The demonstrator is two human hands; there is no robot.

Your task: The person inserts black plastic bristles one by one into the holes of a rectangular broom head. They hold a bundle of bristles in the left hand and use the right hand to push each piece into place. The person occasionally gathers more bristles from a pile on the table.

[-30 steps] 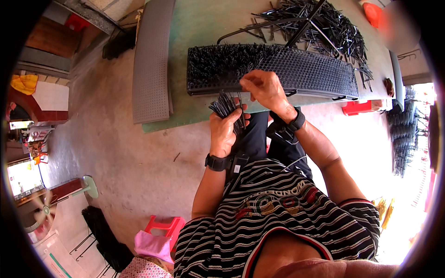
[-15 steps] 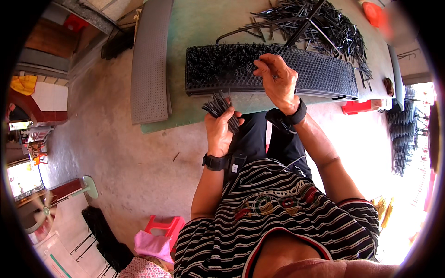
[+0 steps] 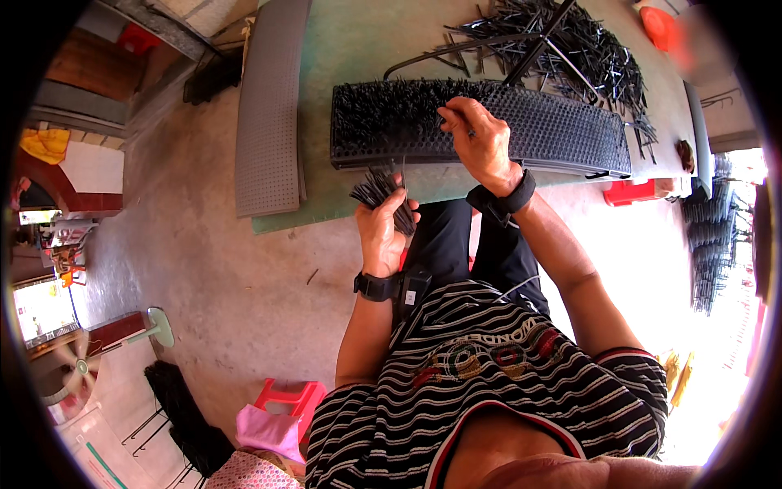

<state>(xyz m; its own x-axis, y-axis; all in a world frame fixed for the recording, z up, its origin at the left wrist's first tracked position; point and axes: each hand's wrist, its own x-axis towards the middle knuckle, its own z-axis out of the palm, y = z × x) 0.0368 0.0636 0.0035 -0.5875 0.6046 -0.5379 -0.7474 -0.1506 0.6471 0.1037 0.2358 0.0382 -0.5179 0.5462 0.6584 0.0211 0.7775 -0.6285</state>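
A long black perforated panel (image 3: pixel 570 134) lies across the near side of the table, its left part densely filled with upright black strips (image 3: pixel 379 114) and its right part showing bare holes. My left hand (image 3: pixel 381 236) is closed around a fanned bundle of thin black strips (image 3: pixel 376 187), just below the panel's front edge. Over the middle of the panel, where strips meet bare holes, my right hand (image 3: pixel 487 145) is closed with thumb and fingertips together. Whatever sits in that pinch is too small to make out.
Behind the panel, a big heap of loose black strips (image 3: pixel 562 61) covers the green table (image 3: pixel 342 41), with a black metal frame (image 3: pixel 464 39) standing across. Grey perforated sheets (image 3: pixel 269 122) lie at the table's left end. A red stool (image 3: pixel 292 399) and a fan (image 3: pixel 81 367) are lower left.
My right hand has shifted slightly left over the panel, still pinched. My left hand keeps its bundle in nearly the same place, and the view has moved a little.
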